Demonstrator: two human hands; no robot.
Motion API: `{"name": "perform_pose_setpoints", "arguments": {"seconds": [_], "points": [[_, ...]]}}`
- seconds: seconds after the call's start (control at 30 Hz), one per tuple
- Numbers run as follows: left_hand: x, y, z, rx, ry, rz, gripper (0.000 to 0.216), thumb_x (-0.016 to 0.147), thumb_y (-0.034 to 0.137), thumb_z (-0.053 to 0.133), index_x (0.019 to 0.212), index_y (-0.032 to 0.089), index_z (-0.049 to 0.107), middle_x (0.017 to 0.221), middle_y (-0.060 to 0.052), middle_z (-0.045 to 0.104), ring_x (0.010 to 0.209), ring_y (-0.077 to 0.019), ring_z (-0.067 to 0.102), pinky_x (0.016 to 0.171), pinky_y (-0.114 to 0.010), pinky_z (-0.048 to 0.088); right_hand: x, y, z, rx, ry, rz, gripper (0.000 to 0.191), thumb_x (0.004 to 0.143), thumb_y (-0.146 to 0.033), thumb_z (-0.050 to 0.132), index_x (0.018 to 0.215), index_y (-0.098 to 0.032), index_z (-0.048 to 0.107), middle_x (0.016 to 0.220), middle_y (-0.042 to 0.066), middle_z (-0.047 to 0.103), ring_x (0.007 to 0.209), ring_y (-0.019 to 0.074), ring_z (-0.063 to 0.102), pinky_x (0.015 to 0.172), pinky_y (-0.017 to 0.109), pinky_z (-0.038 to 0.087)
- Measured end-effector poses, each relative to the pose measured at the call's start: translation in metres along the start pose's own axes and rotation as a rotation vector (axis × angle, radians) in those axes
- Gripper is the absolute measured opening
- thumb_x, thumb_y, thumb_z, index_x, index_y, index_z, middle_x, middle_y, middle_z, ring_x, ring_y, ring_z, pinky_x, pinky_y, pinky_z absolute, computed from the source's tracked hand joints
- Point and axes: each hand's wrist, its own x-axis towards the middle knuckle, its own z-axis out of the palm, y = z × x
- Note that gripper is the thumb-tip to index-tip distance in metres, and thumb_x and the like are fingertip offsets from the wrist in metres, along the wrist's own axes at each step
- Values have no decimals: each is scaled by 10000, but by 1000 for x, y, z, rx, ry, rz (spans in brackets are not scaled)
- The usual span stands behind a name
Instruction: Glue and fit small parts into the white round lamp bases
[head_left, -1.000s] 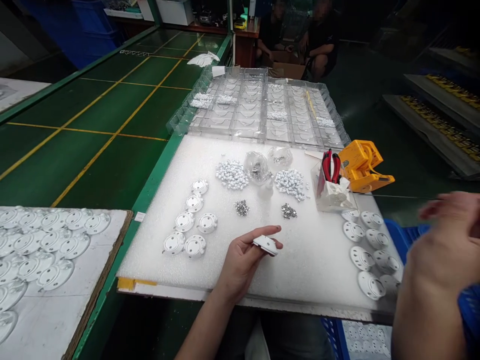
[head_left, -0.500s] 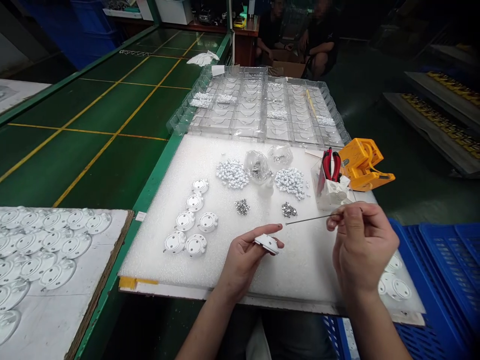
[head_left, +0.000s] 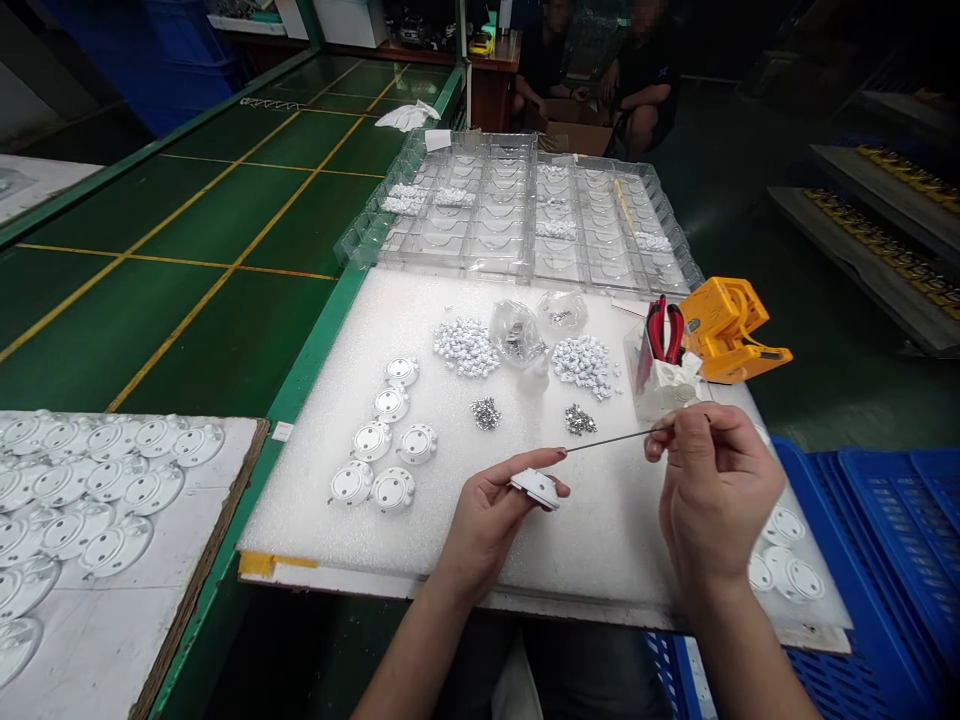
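Note:
My left hand grips a round white plastic part at its edge, tilted above the foam sheet. In my right hand a thin dark metal rod is pinched between thumb and fingers. The rod points left, and its tip is at my left index fingertip, just above the white part. Beyond my hands lie two small heaps of shiny metal pieces and two heaps of small white pieces. Several finished-looking white discs rest on the foam to the left.
Clear bags lie mid-foam. Red-handled pliers stand in a clear box, beside a yellow tool. Clear compartment trays lie behind. More discs cover a board at left; blue crates are at right. Two people sit far back.
My right hand has moved slightly left and down, bringing the rod's tip to my left index fingertip. My left hand and the white part have barely moved.

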Motion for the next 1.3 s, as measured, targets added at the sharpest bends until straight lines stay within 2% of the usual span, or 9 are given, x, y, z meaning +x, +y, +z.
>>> {"name": "perform_pose_setpoints", "arguments": {"seconds": [0.2,0.47,0.67,0.77,0.9,0.97,1.07,1.13,1.3], "points": [[-1,1,1,12,2,10,345,737,421,905,1024,234,857,946,-79,816,861,-147,691,815,-227,496,2,-2,-1,6,20,-7,265,913,-368,749,754,-188,637,680,-29,578,588,105,548,557,273,433],[-1,1,0,31,8,2,350,760,412,889,1055,228,851,906,-83,820,852,-149,681,832,-235,497,41,-6,-40,-154,389,-263,179,889,-321,740,774,-260,618,703,-29,564,590,149,542,589,349,449],[-1,0,-1,43,3,8,354,764,405,884,1066,225,847,876,-78,817,846,-155,683,833,-244,497,53,8,-63,-361,391,-304,81,924,-311,698,844,-315,686,817,-9,592,675,191,576,694,419,464],[0,-1,0,72,10,34,314,782,379,867,1053,221,850,941,-95,822,886,-183,703,860,-275,510,54,11,-62,-443,246,-235,42,884,-321,759,909,-330,726,898,24,608,775,232,580,761,442,442],[0,-3,-2,137,-5,79,266,854,340,800,1097,237,836,1081,-102,817,980,-214,723,945,-319,518,37,0,-47,-361,102,-106,268,841,-335,816,1095,-358,734,991,24,614,787,199,549,790,410,441],[0,-5,-4,175,-14,114,266,883,323,773,1130,241,824,1098,-98,817,1022,-225,725,993,-339,509,19,-5,-35,-318,37,-54,139,848,-347,806,954,-276,751,849,18,640,742,194,570,725,382,462],[-1,-7,-6,238,-14,156,311,912,330,745,1203,234,794,1051,-92,827,1126,-252,708,1081,-373,469,-11,-9,-14,-280,-306,17,88,898,-315,746,880,-230,758,759,4,669,694,169,612,654,328,489],[-2,-8,-6,268,6,163,340,918,345,737,1234,227,778,1049,-91,829,1223,-274,675,1140,-397,430,-26,-8,-2,-271,-421,6,77,923,-273,713,877,-237,763,785,3,704,730,162,643,670,308,505],[-1,-8,-6,319,34,195,288,916,308,731,1184,228,798,1225,-94,793,1384,-287,584,1196,-408,403,-35,-3,14,-298,-409,-63,76,914,-211,716,883,-248,774,794,-8,729,710,142,643,655,278,508]]}}
